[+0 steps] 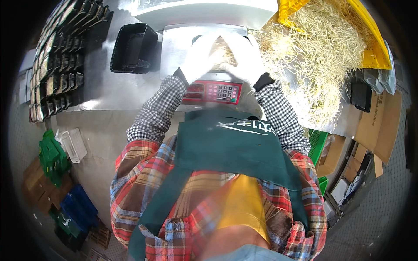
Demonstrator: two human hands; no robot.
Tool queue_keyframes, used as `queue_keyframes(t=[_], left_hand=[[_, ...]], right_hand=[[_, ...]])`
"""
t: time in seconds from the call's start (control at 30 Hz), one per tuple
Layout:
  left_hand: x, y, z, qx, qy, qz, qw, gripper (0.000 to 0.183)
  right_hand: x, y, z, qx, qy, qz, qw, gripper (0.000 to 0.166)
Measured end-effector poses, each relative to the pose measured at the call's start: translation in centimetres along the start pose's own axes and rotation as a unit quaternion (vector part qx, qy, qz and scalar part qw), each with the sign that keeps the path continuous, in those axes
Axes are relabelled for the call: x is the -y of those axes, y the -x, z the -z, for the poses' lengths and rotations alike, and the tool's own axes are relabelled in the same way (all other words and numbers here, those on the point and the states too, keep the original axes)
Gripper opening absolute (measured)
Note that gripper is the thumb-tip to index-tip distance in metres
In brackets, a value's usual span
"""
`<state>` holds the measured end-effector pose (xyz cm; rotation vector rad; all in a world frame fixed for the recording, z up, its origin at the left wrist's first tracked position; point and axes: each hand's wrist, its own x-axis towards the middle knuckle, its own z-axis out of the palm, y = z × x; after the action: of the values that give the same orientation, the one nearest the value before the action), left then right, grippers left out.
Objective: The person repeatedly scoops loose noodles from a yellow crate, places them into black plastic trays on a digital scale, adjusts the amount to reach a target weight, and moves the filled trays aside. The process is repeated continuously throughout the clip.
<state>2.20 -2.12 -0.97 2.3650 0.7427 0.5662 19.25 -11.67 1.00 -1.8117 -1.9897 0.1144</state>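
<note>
My left hand and my right hand, both in white gloves, come together at the fingertips over a digital scale. Between them lies a small heap of pale strands that look like bean sprouts. Dark edges around the heap look like a black tray mostly hidden under my hands. Strong glare washes out the gloves, so the fingers' grip is unclear. The scale's red keypad panel faces me below my wrists. Left of the scale stands a black plastic tray with nothing in it.
Loose sprouts spread over the metal table at right, spilling from a yellow crate. Filled black trays stand stacked at left. A white box-like housing stands behind the scale. Open cardboard lies beyond the table's right end.
</note>
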Motion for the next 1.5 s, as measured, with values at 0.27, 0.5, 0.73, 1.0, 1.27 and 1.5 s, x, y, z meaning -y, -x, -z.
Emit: queue_keyframes(t=[0.27, 0.5, 0.73, 1.0, 1.27, 1.5], left_hand=[[0.2, 0.6, -0.2, -0.020, -0.041, -0.076, 0.996, 0.068], [-0.4, 0.8, 1.3, 0.004, -0.025, -0.011, 1.000, 0.065], [1.2, 1.3, 3.8, 0.081, -0.008, -0.081, 0.993, 0.089], [2.7, 1.4, 1.6, 0.067, -0.030, -0.074, 0.995, 0.079], [2.5, 1.6, 2.6, 0.055, 0.003, -0.080, 0.995, 0.071], [1.2, 1.7, 3.9, 0.070, 0.113, -0.036, 0.990, 0.083]], right_hand=[[-2.1, 1.0, 1.1, 0.016, -0.136, 0.013, 0.990, 0.050], [-1.5, 1.7, 1.0, -0.006, -0.119, 0.029, 0.992, 0.058], [-0.4, 0.8, 1.0, 0.015, -0.027, 0.131, 0.991, 0.059], [2.0, -0.5, -0.7, -0.113, -0.066, 0.059, 0.990, 0.028], [2.2, 1.2, 0.5, -0.010, -0.068, 0.041, 0.997, 0.089], [4.7, -0.6, -1.6, 0.033, 0.038, -0.006, 0.999, 0.107]])
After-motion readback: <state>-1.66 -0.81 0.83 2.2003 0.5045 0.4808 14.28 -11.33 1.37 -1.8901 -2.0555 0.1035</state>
